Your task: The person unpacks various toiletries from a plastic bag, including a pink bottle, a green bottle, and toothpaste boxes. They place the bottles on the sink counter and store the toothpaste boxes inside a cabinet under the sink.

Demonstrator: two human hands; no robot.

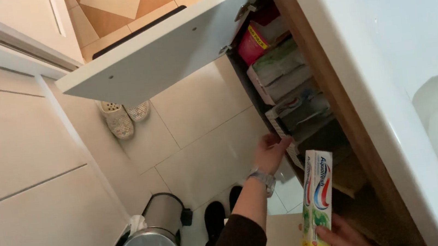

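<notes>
White toothpaste box [316, 205] with red and blue swirls is up front, standing upright in the right hand [345, 238], fingers wrapped round its bottom end, right by the open cabinet. Just past it the left hand [269, 153], watch on the wrist, reaches to the shelf edge, fingers curled on a carton [284, 118] there. Steel bin [152, 240] sits low left on the tile floor [196, 114]. Further back more boxes are stacked on the shelves, a pink one [254, 42] at the far end. Cabinet door [166, 44] hangs open, slippers [122, 117] under it.
</notes>
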